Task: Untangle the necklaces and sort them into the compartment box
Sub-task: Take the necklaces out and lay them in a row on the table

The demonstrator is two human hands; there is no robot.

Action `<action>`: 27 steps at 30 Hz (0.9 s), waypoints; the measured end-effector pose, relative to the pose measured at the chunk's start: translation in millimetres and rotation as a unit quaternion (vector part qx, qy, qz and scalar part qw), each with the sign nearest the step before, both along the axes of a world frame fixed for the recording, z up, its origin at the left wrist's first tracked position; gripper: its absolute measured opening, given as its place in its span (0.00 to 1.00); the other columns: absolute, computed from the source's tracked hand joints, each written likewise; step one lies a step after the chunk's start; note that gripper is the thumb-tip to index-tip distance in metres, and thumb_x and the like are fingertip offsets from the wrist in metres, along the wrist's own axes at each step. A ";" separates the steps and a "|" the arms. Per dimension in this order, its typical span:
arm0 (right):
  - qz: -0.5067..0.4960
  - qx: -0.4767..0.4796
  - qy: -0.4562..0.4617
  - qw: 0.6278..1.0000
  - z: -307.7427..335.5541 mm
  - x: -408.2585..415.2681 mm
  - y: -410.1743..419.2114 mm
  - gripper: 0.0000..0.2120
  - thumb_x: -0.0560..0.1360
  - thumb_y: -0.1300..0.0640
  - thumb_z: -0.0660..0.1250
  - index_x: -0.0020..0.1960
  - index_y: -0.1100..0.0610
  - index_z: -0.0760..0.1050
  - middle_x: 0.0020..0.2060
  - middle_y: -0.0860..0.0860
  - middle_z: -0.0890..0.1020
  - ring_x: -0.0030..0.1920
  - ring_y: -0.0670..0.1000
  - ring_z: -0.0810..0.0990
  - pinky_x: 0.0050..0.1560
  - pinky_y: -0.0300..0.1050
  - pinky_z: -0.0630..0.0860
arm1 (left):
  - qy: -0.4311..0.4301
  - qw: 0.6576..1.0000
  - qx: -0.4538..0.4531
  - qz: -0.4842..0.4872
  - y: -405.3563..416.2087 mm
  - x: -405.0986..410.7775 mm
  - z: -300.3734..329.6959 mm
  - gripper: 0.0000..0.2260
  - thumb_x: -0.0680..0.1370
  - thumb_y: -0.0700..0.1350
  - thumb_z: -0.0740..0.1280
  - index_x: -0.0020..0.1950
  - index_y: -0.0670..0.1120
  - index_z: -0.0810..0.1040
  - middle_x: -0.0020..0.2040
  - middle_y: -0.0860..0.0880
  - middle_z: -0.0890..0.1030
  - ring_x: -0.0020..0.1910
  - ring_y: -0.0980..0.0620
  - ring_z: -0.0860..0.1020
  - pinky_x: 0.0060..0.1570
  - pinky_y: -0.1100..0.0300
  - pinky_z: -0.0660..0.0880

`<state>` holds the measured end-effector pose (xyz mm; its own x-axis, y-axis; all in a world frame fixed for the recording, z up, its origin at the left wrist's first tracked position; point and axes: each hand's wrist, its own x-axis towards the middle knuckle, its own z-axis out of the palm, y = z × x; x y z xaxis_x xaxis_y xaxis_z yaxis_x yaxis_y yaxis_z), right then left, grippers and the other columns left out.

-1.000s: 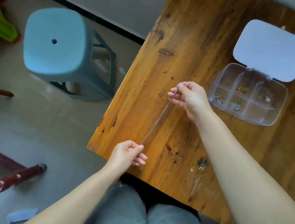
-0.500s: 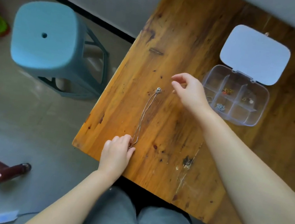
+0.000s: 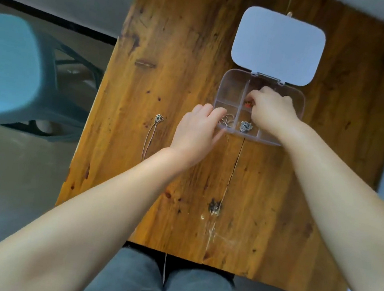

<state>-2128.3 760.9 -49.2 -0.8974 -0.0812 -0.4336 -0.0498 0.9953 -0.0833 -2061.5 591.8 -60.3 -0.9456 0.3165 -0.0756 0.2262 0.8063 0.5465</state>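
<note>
A thin silver necklace (image 3: 152, 132) lies stretched out on the wooden table (image 3: 198, 49), its small pendant at the far end, with neither hand touching it. The clear compartment box (image 3: 227, 86) stands open to its right, lid (image 3: 278, 44) folded back. My left hand (image 3: 197, 131) grips the box's near left corner, fingers over a compartment with a silver chain (image 3: 228, 120). A silver pendant (image 3: 246, 126) sits in the near middle compartment. My right hand (image 3: 272, 111) reaches into the box, fingertips pinched on a red-orange piece (image 3: 247, 104), mostly hidden.
A light blue plastic stool (image 3: 9, 69) stands on the floor left of the table. The table's left edge runs close to the laid-out necklace. A dark knot (image 3: 213, 207) and a crack mark the wood near me. My grey-trousered knees are under the near edge.
The silver necklace, held taut between both hands a second ago, now lies on the table. Both hands have left it and moved right to the box.
</note>
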 end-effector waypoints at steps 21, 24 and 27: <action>-0.027 -0.059 -0.004 0.998 -6.8 7.0 1.2 0.14 0.78 0.55 0.62 0.62 0.57 0.73 0.60 0.58 0.75 0.59 0.62 0.74 0.62 0.61 0.68 | 0.011 1.000 0.009 0.009 2.3 -5.8 5.1 0.05 0.78 0.42 0.64 0.48 0.41 0.78 0.45 0.45 0.76 0.47 0.46 0.71 0.38 0.57 0.64; -0.067 -0.136 0.017 0.988 4.4 9.0 4.4 0.10 0.79 0.57 0.62 0.59 0.56 0.76 0.57 0.57 0.78 0.58 0.59 0.76 0.61 0.58 0.73 | 0.002 1.000 -0.001 0.016 3.0 -7.7 4.4 0.06 0.78 0.43 0.64 0.48 0.42 0.78 0.46 0.45 0.77 0.48 0.46 0.72 0.39 0.57 0.65; -0.093 -0.259 0.046 0.960 32.0 17.9 7.6 0.09 0.78 0.56 0.63 0.55 0.54 0.79 0.52 0.52 0.82 0.53 0.50 0.78 0.53 0.40 0.74 | -0.016 0.999 0.017 0.035 7.0 -9.3 12.8 0.09 0.79 0.47 0.63 0.54 0.44 0.77 0.46 0.48 0.77 0.47 0.51 0.72 0.41 0.60 0.68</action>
<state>-2110.4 768.5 -17.1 -0.9500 -0.0993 -0.2961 0.0937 0.8138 -0.5735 -2070.8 598.8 -47.4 -0.9627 0.2528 -0.0962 0.1523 0.8007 0.5794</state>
